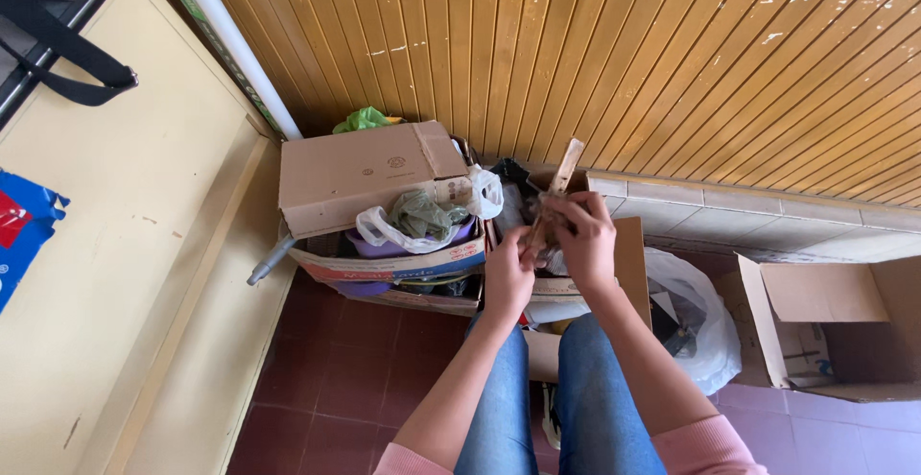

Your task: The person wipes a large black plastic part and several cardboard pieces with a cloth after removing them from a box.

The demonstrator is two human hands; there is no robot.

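Observation:
My left hand [507, 278] and my right hand [581, 241] are raised together over an open cardboard box [633, 269] in front of my knees. Both hands grip a long thin wooden stick [564, 170] that points up and slightly right. A dark crumpled bundle sits around the stick between my fingers; I cannot tell what it is. My legs in blue jeans [595, 398] show below.
A cardboard box [360, 173] full of plastic bags and a purple tub stands at left. An open box lying on its side [835, 326] is at right, with a white plastic bag [705, 326] beside it. A slatted wooden wall [624, 53] is behind, a yellow cabinet [125, 245] at left.

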